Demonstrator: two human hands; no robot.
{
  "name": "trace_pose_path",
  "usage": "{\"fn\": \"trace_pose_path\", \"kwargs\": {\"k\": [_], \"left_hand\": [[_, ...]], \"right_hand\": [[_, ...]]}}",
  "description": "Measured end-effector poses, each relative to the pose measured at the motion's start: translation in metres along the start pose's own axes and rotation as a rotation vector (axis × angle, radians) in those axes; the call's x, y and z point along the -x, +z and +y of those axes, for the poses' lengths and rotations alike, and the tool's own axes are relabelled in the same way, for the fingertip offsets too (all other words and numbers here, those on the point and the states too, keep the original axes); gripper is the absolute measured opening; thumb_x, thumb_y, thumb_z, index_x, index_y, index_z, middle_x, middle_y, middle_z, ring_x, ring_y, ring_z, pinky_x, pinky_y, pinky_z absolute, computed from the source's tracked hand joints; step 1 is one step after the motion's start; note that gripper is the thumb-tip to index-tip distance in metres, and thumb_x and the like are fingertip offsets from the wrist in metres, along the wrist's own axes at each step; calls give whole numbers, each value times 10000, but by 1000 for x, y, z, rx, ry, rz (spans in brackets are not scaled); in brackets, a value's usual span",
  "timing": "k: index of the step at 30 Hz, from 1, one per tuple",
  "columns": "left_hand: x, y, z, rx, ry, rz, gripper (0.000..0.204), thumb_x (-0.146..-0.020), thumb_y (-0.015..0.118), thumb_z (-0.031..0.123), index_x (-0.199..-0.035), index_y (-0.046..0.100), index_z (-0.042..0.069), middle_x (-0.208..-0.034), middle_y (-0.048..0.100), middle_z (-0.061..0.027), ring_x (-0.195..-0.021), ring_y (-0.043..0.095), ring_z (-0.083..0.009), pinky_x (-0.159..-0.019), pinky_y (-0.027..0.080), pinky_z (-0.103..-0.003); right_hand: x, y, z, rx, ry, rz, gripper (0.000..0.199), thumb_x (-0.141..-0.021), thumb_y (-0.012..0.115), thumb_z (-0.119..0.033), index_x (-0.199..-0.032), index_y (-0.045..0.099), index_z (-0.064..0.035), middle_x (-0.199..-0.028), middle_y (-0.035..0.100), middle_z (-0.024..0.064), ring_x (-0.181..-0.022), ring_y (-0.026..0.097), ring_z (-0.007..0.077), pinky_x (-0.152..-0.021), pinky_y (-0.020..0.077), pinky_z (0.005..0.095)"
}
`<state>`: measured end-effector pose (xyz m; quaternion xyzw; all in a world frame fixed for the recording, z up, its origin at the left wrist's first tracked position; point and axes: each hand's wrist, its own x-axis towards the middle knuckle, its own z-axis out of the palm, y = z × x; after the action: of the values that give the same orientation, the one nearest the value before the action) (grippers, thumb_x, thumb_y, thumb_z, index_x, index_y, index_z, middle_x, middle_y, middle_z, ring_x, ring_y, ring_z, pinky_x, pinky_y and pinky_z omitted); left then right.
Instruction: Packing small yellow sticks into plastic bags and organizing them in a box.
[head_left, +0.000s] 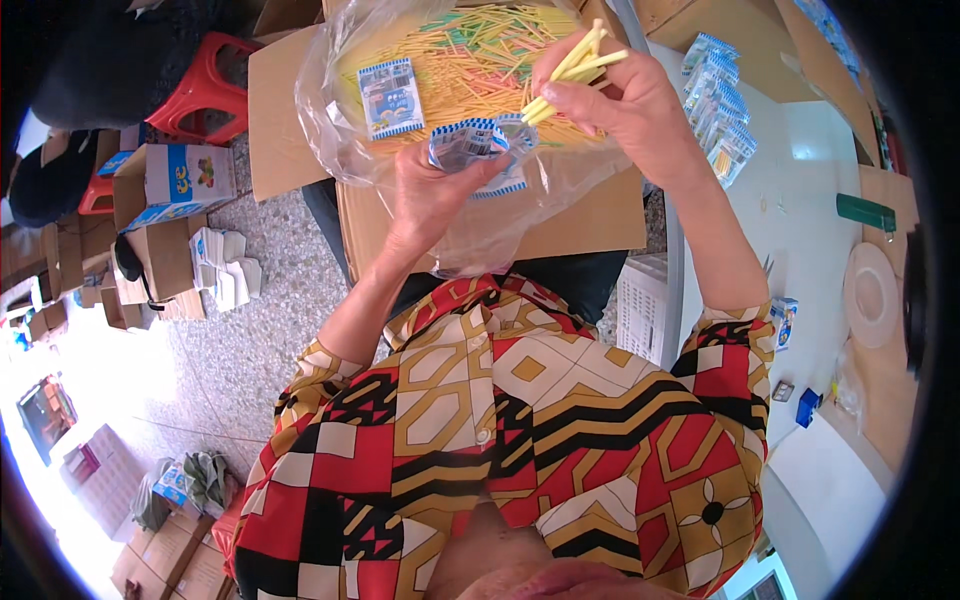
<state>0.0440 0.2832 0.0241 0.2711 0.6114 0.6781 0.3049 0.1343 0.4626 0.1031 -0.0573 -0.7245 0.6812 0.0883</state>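
My left hand (pixel 428 195) grips a small blue-and-white plastic packet (pixel 468 142), its mouth spread wide and facing up. In my right hand (pixel 625 110) is a small bunch of pale yellow sticks (pixel 577 75), pinched between thumb and fingers. The sticks' lower ends hang just above and to the right of the packet's mouth. Beneath both hands lies a heap of thin yellow, green and pink sticks (pixel 480 60) in a clear plastic liner (pixel 322 110) inside a cardboard box (pixel 585 215). Another blue-and-white packet (pixel 391 97) rests flat on the heap's left side.
Several filled packets (pixel 722 105) stand in a row on the white table (pixel 790 215) at right. Farther along it are a green object (pixel 866 213) and a small blue one (pixel 808 407). Red stools (pixel 215 85) and open cartons (pixel 160 185) stand on the floor at left.
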Motion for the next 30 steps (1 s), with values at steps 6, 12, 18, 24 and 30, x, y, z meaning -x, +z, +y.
{"fn": "trace_pose_path", "kwargs": {"k": [6, 12, 18, 24, 30], "left_hand": [[1, 2, 4, 17, -16, 3, 183, -754, 677, 15, -935, 655, 6, -817, 651, 2, -707, 560, -37, -642, 484, -204], [-1, 0, 0, -6, -47, 21, 176, -759, 681, 33, -929, 650, -1, -809, 648, 3, -696, 554, -40, -633, 483, -209], [-2, 0, 1, -21, 5, 11, 205, -756, 697, 56, -946, 646, -1, -815, 650, -2, -692, 549, -38, -632, 481, -209], [-1, 0, 2, -6, 13, -43, 187, -762, 696, 69, -925, 652, -10, -770, 645, 9, -671, 536, -29, -613, 470, -202], [-2, -4, 2, -120, 47, -59, 132, -758, 699, 81, -848, 653, -5, -700, 629, -2, -629, 516, -23, -583, 456, -193]], "right_hand": [[0, 9, -3, 306, -34, -10, 111, -852, 598, -126, -928, 567, -52, -859, 558, -19, -710, 485, 24, -599, 400, 173], [-2, 12, -6, 319, -64, 9, 111, -854, 597, -131, -916, 570, -43, -836, 548, -27, -718, 482, 23, -618, 410, 182], [-5, 10, -7, 225, 155, 10, 149, -838, 621, -184, -927, 594, -68, -748, 530, -42, -620, 436, 8, -537, 356, 171], [-8, 4, 1, 52, 224, 61, 208, -840, 622, -206, -976, 595, -52, -713, 520, -38, -566, 400, 12, -492, 316, 162], [-9, -2, 10, -115, 178, -21, 218, -846, 620, -206, -995, 594, -49, -742, 529, -31, -575, 399, 4, -480, 302, 153]]}}
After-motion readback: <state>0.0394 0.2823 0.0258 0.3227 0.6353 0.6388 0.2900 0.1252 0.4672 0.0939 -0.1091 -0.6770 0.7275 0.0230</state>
